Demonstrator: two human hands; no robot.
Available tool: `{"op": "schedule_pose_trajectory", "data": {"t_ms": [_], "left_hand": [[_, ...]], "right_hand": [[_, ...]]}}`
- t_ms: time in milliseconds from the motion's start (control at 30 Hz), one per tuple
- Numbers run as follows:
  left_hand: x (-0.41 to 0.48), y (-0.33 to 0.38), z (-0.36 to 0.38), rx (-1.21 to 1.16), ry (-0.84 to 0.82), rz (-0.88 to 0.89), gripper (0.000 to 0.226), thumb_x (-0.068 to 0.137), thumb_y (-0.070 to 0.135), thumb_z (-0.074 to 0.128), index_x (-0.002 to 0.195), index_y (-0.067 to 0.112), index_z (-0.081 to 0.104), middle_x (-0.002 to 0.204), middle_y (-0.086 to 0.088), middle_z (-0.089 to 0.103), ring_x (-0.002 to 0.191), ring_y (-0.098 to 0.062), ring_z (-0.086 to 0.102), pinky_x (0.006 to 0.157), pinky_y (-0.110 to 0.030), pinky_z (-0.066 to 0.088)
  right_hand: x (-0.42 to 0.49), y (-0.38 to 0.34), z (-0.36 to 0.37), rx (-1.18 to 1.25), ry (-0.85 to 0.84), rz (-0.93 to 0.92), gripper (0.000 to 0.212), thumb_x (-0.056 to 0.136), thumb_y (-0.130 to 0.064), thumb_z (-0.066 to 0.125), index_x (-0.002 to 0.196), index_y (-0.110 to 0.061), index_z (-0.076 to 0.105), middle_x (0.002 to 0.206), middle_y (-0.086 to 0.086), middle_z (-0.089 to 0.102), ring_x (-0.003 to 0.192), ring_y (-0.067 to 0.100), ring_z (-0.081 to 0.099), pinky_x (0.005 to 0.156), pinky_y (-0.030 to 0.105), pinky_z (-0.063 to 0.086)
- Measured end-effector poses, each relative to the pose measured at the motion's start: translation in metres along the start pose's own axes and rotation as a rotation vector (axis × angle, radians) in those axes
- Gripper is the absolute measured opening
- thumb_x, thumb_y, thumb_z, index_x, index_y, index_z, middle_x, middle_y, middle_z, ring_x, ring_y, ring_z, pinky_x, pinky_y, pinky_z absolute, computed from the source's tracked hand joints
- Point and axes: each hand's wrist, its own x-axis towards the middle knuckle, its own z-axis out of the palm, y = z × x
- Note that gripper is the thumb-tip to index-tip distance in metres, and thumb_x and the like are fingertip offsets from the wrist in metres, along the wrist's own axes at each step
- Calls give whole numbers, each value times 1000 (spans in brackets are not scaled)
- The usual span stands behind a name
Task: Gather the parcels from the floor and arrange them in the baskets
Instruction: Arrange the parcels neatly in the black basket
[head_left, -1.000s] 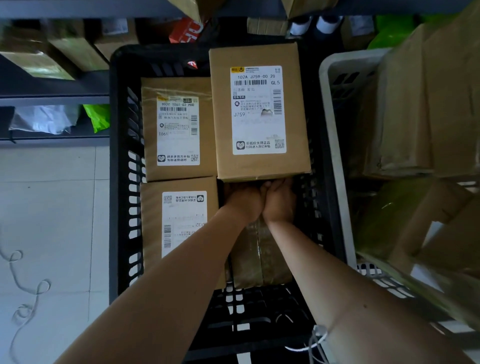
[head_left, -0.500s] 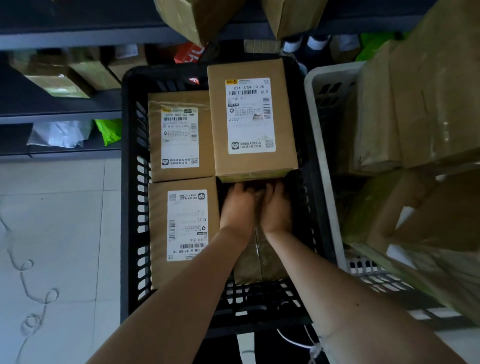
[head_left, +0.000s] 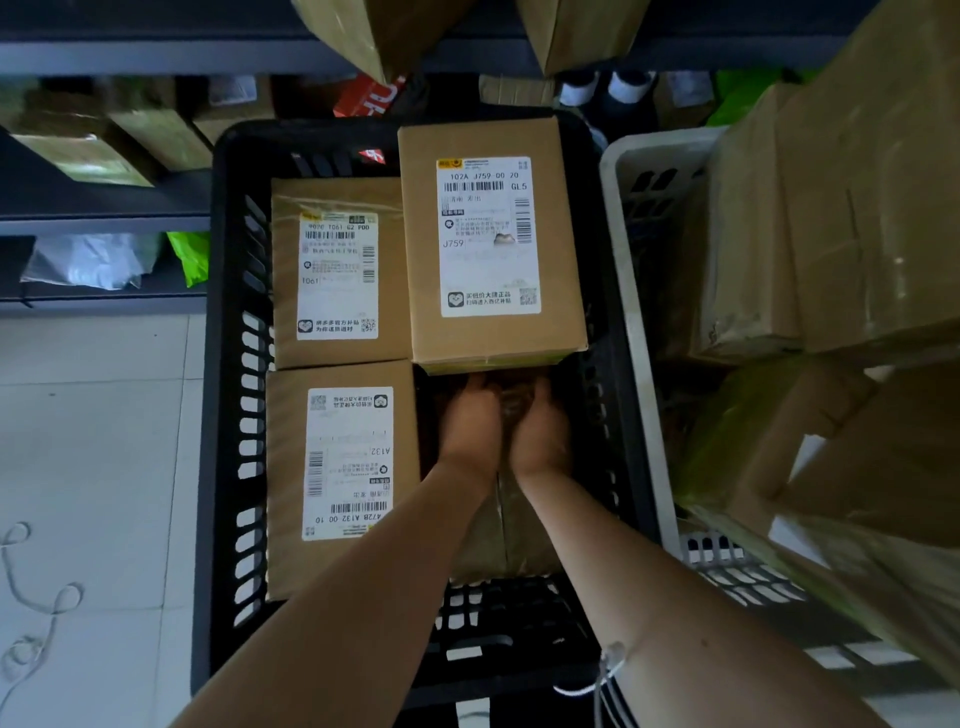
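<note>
Looking down, I see my left hand (head_left: 470, 421) and right hand (head_left: 540, 431) side by side on a taped brown parcel (head_left: 498, 545) low in the black basket (head_left: 228, 467). My fingers reach into the shadow under the tall J759 box (head_left: 488, 239), so I cannot tell how far they curl or whether they grip. The T061 parcel (head_left: 337, 275) and the A132 parcel (head_left: 343, 467) lie flat along the basket's left side, and the white basket (head_left: 623, 171) stands just beside it on the right.
</note>
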Motion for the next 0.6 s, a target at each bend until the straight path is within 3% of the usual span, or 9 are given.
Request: {"op": "schedule_pose_trajectory", "data": {"t_ms": [67, 133, 200, 300, 367, 500, 600], "left_hand": [[3, -4, 6, -6, 7, -12, 37, 101, 12, 42, 137, 11, 51, 135, -12, 54, 120, -26, 52, 88, -6, 40], [-3, -11, 12, 139, -79, 79, 53, 102, 15, 37, 153, 11, 25, 155, -12, 29, 141, -30, 30, 114, -26, 24], [-10, -14, 12, 340, -209, 97, 64, 103, 17, 32, 156, 11, -4, 162, -12, 1, 150, -34, 0, 121, -37, 1], [-13, -13, 7, 445, -291, 81, 77, 99, 16, 37, 153, 6, -17, 161, -17, -13, 149, -34, -13, 121, -41, -5], [-17, -7, -1, 528, -325, 103, 81, 98, 18, 39, 151, 3, -20, 160, -18, -19, 148, -32, -19, 121, -41, -6], [-29, -2, -16, 380, -445, 103, 83, 98, 23, 46, 154, 6, -12, 160, -14, -23, 148, -29, -22, 121, -37, -6], [-37, 1, -34, -54, -414, -41, 66, 95, 17, 49, 154, 12, 20, 160, -13, 13, 148, -31, 16, 119, -35, 21]], "right_hand": [[-3, -2, 0, -50, -19, 14, 56, 101, -59, 29, 110, -18, 65, 94, 6, 67, 84, 22, 62, 68, 29, 40], [-4, -7, 2, -55, -62, 23, 42, 104, -49, 32, 122, -19, 55, 103, 9, 63, 83, 19, 60, 68, 28, 42], [-4, -8, 1, -74, -87, 7, 37, 105, -30, 36, 140, -18, 37, 124, 17, 54, 97, 27, 59, 81, 37, 49], [-8, -16, -6, 21, -130, 39, 42, 104, -23, 38, 146, -17, 31, 134, 20, 51, 109, 32, 58, 92, 41, 48], [-11, -23, -13, 86, -144, 97, 42, 105, -25, 38, 146, -22, 31, 135, 16, 53, 106, 27, 57, 87, 33, 43], [-24, -37, -30, 151, -257, 213, 76, 96, -13, 53, 156, -25, 8, 144, 16, 47, 123, 34, 53, 100, 42, 45], [-41, -40, -49, 252, -223, 203, 76, 95, -14, 56, 156, -22, 12, 141, 14, 51, 122, 34, 55, 95, 38, 45]]}}
